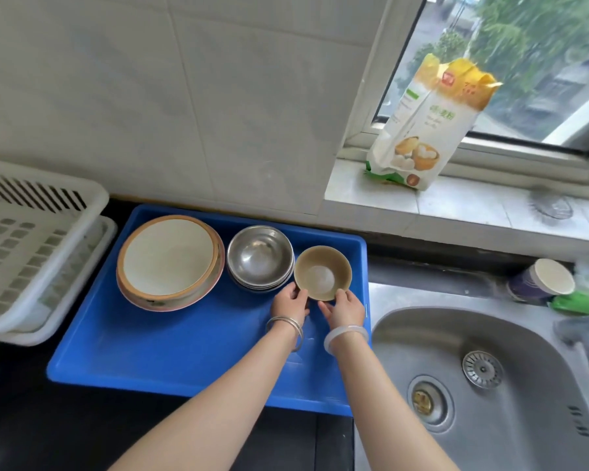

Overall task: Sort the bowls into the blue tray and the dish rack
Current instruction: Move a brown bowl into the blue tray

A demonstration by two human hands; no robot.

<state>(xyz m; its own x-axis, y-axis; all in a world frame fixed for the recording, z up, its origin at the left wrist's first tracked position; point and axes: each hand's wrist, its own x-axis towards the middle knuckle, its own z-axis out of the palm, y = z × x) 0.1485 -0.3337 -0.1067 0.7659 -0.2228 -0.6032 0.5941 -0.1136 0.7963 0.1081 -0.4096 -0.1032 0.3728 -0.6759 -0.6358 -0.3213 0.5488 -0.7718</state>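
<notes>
Tan bowl (322, 272) gripped at near rim by left hand (290, 302) and right hand (344, 308), inside blue tray (170, 355). Risk: clips steel bowls (259, 255) just beside it if lifted carelessly

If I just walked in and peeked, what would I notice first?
Probably the bright blue tray on the dark counter, with three lots of bowls along its far side: big ceramic bowls at left, stacked steel bowls in the middle, and a small tan bowl at right. The left hand and right hand hold that small bowl's near rim. Up on the windowsill stands a tall flour bag.
</notes>
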